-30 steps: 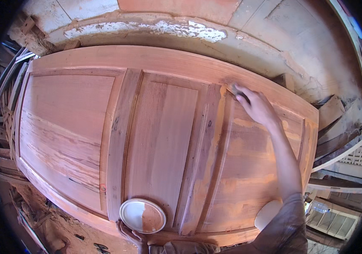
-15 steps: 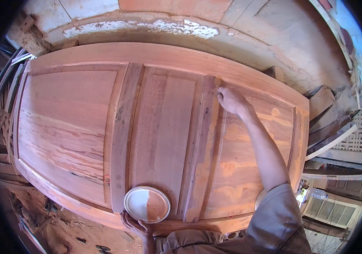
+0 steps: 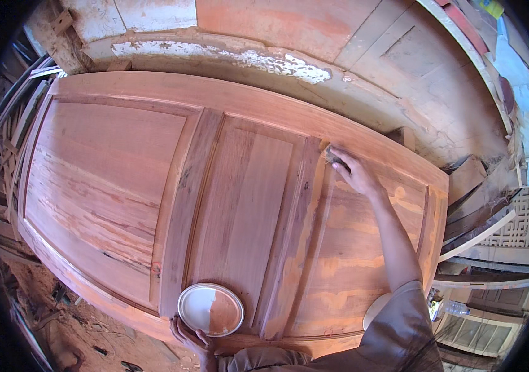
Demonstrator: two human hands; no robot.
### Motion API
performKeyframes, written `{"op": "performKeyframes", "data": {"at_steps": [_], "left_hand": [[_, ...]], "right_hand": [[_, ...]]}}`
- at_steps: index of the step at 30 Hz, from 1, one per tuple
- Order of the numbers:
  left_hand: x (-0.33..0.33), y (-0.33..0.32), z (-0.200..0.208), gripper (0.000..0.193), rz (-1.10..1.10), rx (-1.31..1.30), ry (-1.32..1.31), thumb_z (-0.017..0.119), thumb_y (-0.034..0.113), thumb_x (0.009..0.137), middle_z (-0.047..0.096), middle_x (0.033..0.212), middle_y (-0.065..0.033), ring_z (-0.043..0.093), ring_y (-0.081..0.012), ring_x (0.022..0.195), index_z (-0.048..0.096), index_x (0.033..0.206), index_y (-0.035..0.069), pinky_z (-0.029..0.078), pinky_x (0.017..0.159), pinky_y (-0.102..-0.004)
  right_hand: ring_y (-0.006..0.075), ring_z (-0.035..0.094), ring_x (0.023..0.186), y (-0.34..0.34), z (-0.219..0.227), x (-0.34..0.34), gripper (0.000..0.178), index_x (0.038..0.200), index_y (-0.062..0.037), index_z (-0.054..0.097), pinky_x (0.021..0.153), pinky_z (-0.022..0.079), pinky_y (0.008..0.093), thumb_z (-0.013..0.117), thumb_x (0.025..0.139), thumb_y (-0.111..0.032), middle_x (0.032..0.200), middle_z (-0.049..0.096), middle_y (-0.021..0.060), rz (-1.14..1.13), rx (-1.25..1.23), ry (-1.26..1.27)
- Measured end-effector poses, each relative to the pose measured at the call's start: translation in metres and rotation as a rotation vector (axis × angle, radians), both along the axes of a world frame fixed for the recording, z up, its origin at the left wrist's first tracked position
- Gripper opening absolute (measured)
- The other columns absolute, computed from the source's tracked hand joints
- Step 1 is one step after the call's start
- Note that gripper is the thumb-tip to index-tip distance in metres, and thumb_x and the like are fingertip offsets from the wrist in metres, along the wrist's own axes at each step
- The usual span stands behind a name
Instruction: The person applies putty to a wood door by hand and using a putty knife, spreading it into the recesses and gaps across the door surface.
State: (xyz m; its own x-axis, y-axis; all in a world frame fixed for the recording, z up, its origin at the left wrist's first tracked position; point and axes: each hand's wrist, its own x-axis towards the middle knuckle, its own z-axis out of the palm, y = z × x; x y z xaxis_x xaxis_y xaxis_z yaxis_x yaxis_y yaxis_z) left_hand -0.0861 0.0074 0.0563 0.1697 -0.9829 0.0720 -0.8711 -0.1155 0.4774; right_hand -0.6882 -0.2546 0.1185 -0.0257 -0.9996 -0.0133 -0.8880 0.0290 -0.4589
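Panelled wooden door [image 3: 240, 186] lying across the middle of the frame, as seen from where I stand beside it. The right hand [image 3: 357, 172], right of centre and above the middle of the frame, has its fingers closed on a small tool [image 3: 329, 155], which sits at the upper end of the right-hand crosspiece; its exact form is too small to tell. Tan patches [image 3: 332, 251] run along that crosspiece and over the panel right of it. The left hand [image 3: 191, 338], at the lower edge left of centre, touches the rim of a round lid [image 3: 196, 309], its fingers slightly apart; whether they clamp the rim I cannot tell. The lid is white on its left and bears reddish-brown paste [image 3: 222, 313] on its right. At the lower right, a pale disc [image 3: 374, 312] is partly hidden by the right sleeve [image 3: 401, 322]. Timber strips [image 3: 4, 149] crowd the left edge; a clear bottle [image 3: 455, 308] lies at the lower right.
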Motion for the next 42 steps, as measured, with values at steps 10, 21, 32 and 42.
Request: {"op": "performKeyframes", "data": {"at_steps": [10,21,32,42], "left_hand": [[0.001,-0.004,0.006,0.069,-0.022,0.013,-0.060,0.038,0.053,0.101,0.044,0.142,-0.0288,0.041,-0.0451,0.134,0.045,0.137,-0.006,0.030,0.112,-0.0594],[-0.004,-0.004,0.005,0.070,-0.022,0.000,0.016,0.041,0.052,0.100,0.043,0.143,-0.0287,0.040,-0.0453,0.134,0.044,0.138,-0.006,0.030,0.112,-0.0598],[-0.002,-0.004,0.011,0.070,-0.017,-0.020,0.029,0.041,0.054,0.100,0.046,0.141,-0.0280,0.041,-0.0452,0.134,0.046,0.136,-0.006,0.029,0.112,-0.0597],[0.003,0.000,0.003,0.069,-0.014,-0.022,0.018,0.041,0.052,0.101,0.044,0.143,-0.0276,0.040,-0.0457,0.134,0.045,0.137,-0.006,0.029,0.112,-0.0598]], "right_hand": [[0.0361,0.063,0.116,-0.013,-0.017,-0.006,0.041,0.139,-0.0161,0.056,0.100,0.051,0.0462,0.059,0.100,-0.028,0.127,0.066,0.0136,0.006,0.125,0.070],[0.0412,0.067,0.101,0.019,-0.028,0.027,0.038,0.135,-0.0142,0.059,0.086,0.054,0.0491,0.059,0.099,-0.027,0.114,0.069,0.0212,-0.153,-0.050,0.043],[0.0412,0.067,0.101,0.029,-0.016,0.059,0.039,0.135,-0.0119,0.059,0.087,0.054,0.0482,0.060,0.098,-0.024,0.106,0.071,0.0211,-0.206,0.081,0.005],[0.0422,0.067,0.103,0.076,-0.004,0.061,0.043,0.140,-0.0106,0.055,0.090,0.054,0.0488,0.058,0.099,-0.026,0.114,0.068,0.0237,-0.061,0.092,0.111]]}}
